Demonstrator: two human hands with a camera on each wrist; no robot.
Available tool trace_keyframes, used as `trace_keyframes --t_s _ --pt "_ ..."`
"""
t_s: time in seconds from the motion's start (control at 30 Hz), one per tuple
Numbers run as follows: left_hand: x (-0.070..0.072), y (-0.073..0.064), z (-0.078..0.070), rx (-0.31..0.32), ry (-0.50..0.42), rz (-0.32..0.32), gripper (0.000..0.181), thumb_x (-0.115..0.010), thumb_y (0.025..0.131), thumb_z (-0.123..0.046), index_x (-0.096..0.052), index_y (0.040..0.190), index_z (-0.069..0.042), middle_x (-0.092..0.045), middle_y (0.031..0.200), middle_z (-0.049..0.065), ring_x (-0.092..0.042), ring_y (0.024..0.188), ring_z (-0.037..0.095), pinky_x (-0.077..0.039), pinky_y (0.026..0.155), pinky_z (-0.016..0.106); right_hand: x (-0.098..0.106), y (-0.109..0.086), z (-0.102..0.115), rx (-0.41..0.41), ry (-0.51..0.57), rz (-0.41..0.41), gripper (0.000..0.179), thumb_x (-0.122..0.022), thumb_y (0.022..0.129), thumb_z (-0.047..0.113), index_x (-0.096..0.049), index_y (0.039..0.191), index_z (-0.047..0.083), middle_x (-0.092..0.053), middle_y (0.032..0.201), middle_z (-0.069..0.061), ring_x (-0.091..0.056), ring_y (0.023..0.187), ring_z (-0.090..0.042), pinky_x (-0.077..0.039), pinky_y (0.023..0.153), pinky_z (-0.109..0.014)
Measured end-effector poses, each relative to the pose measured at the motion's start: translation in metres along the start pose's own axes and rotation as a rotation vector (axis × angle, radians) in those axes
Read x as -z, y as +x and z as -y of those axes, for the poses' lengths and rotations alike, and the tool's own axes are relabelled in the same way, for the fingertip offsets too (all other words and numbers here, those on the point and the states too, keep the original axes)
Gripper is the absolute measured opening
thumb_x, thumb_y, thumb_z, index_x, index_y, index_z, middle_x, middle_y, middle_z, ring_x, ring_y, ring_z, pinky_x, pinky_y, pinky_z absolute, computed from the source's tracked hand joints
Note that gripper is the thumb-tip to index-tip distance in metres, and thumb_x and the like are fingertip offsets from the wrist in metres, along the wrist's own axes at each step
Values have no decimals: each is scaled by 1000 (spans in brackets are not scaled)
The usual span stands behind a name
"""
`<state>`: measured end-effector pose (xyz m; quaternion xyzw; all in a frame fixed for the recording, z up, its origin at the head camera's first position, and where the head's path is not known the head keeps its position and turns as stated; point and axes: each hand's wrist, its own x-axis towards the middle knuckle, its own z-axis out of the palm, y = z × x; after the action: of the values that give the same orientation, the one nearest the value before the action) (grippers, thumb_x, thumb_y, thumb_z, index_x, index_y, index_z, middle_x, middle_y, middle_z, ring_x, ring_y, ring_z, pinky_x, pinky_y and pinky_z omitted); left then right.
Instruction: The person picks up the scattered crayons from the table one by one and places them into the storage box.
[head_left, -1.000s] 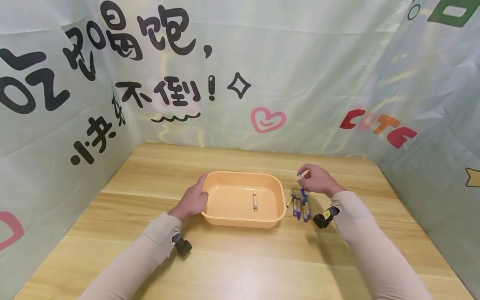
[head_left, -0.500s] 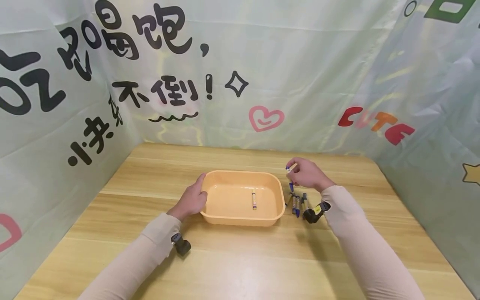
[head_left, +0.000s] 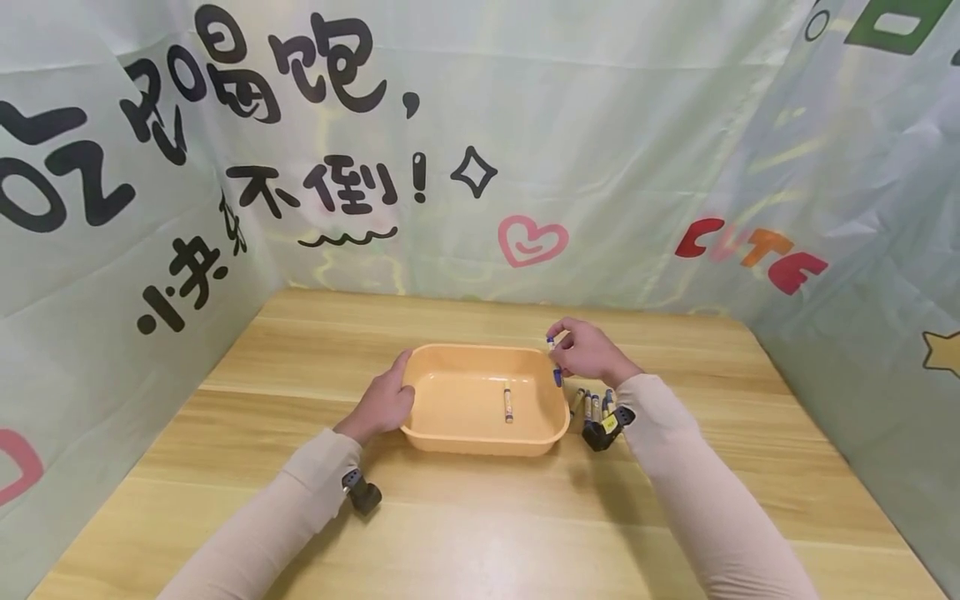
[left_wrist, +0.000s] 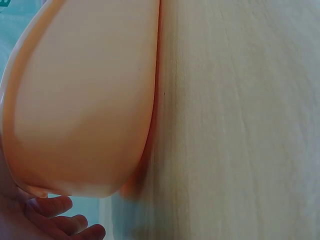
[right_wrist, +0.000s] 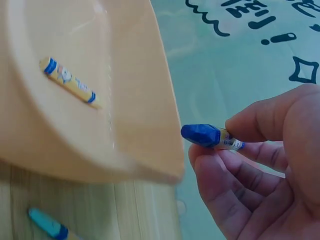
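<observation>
A shallow peach-orange plastic basin (head_left: 480, 445) sits mid-table. At its left end my left hand (head_left: 381, 402) grips the rim; in the left wrist view its fingers (left_wrist: 60, 205) show beyond the end wall. Between thumb and fingers, my right hand (head_left: 592, 352) pinches a blue crayon (right_wrist: 202, 135) with a pale printed wrapper, its blue tip pointing toward the basin. This hand is at the basin's back right corner, around rim height. A pale yellow crayon (right_wrist: 72, 82) with blue bands lies on the basin floor.
Several crayons (head_left: 590, 406) lie on the wooden table (head_left: 480, 525) just right of the basin, partly covered by the right wrist camera (head_left: 602, 432). One has a teal tip (right_wrist: 46, 223). A printed fabric backdrop (head_left: 622, 167) encloses the back and sides.
My right hand has carried the blue crayon left from above the crayon pile to the basin's right rim. The left hand and the basin have stayed in place.
</observation>
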<state>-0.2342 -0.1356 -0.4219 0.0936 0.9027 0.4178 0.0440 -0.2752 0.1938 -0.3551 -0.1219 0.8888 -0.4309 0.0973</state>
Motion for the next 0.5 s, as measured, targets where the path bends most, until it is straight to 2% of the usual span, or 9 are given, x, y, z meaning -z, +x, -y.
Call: trace_keyframes --t_s 0.1,0.3,0.5 --pt "-1 0 1 -6 -5 -7 64 -36 96 -7 -11 154 -1 -37 145 30 -55 112 35 -40 102 48 -5 2 5 1 1 17 36 -55 89 1 -49 122 -9 -63 93 -24 -61 61 -19 -56 66 -40" --pt "0 0 -1 -9 3 -2 64 -35 96 -7 -10 154 0 -37 146 31 -54 114 36 -39 103 49 -15 9 13 -32 23 56 34 -55 88 1 -51 121 -8 -62 94 -25 -60 61 -18 -56 64 -32" --pt "1 -1 -1 -11 9 5 64 -36 96 -7 -9 154 1 -36 146 30 -51 118 36 -35 106 49 -27 15 15 -46 32 93 31 -56 89 1 -52 119 -7 -60 82 -16 -59 61 -17 -56 64 -32"
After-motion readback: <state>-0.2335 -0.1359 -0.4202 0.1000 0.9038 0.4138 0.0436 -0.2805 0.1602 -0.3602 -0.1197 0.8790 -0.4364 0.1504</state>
